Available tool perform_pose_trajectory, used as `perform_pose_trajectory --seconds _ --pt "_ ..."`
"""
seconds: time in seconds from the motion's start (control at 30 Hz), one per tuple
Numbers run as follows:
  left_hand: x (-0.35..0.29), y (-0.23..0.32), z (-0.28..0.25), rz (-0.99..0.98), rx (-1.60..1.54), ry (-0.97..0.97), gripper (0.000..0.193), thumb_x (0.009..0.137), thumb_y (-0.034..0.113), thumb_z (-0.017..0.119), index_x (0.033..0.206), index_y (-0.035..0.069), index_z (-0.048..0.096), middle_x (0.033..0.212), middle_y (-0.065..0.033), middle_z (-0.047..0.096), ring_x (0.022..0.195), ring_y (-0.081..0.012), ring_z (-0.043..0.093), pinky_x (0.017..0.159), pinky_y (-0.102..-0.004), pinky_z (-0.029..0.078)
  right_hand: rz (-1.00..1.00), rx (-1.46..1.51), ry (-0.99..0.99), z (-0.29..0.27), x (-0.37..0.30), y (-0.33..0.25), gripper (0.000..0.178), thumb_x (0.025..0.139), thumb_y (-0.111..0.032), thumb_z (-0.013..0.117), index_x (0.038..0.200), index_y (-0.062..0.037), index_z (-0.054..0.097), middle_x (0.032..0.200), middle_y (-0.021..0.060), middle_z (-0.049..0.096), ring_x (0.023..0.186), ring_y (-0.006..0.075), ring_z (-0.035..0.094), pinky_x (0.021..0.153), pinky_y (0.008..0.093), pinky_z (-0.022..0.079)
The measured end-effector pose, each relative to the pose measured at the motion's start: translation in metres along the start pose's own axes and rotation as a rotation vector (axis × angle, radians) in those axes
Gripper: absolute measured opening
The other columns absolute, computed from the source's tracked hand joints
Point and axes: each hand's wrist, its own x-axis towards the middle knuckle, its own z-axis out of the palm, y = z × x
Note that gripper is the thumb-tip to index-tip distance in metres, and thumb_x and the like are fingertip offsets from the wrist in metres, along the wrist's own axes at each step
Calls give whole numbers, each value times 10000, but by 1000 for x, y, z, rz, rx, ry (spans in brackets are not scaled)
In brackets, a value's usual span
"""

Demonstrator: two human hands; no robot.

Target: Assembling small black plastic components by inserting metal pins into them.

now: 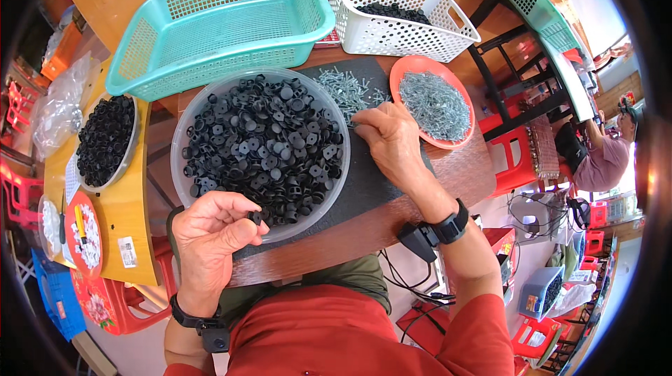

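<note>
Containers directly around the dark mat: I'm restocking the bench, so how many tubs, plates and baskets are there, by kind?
Round tub: 1
Orange plate: 1
Green basket and white basket: 2
Total: 4

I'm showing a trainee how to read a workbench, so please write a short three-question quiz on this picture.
1. Multiple choice: what does the left hand hold?
A) a wire
B) a small black part
C) a plate

2. True or false: the white basket has black pieces in it.

3. Short answer: are the fingertips of the right hand nearer the silver fasteners loose on the dark mat or those on the orange-red plate?

Key:
1. B.
2. True.
3. Those loose on the dark mat; whether the fingers hold one cannot be told.
</note>
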Motion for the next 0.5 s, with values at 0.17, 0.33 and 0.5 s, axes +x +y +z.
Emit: perform_pose_trajectory --seconds 0.17,0.33,0.5 --pt "1 -3 0 -16 4 -4 226 745 34 735 915 -51 613 809 -96 639 676 -167 643 592 -249 526 -173 -110 -76 2 3 -2 178 652 -3 657 804 -96 667 720 92 522 742 294 498 639 397 417" --pt "-1 0 -2 -17 -5 -8 236 742 44 741 912 -55 610 807 -97 640 675 -165 642 586 -245 522 -121 10 -152 -24 1 -2 211 640 49 626 816 -66 654 727 97 525 768 294 511 665 393 428" --pt "0 0 -1 -28 7 -7 246 736 49 746 910 -59 610 801 -99 640 675 -164 642 586 -243 522 -259 -74 -57 -11 26 0 357 688 66 593 1023 -53 620 1049 115 603 892 298 517 761 377 437"
